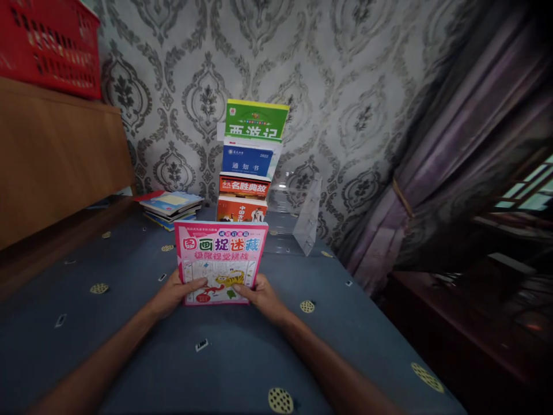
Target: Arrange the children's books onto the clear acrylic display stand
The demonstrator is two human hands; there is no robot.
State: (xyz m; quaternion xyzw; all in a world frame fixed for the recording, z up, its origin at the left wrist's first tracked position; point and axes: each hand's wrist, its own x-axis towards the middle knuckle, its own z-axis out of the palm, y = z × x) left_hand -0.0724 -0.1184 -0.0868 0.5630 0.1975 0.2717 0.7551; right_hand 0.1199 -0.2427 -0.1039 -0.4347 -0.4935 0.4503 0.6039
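A pink children's book point(220, 259) with a cartoon tiger on its cover is held upright between both hands, facing me. My left hand point(175, 293) grips its lower left side, thumb over the cover. On the lower right edge, my right hand point(263, 297) holds it the same way. Right behind it stands a clear tiered display rack point(307, 216). Its left column carries a green book point(256, 120), a blue booklet point(247, 160), a red-and-black book point(244, 187) and an orange book point(242, 210), whose lower part the pink book hides.
A pile of books point(173, 204) lies at the back left, near a wooden cabinet point(60, 155) with a red basket point(52, 49) on top. Patterned wallpaper is behind the blue-covered table point(242, 369). A purple curtain point(440, 155) hangs right.
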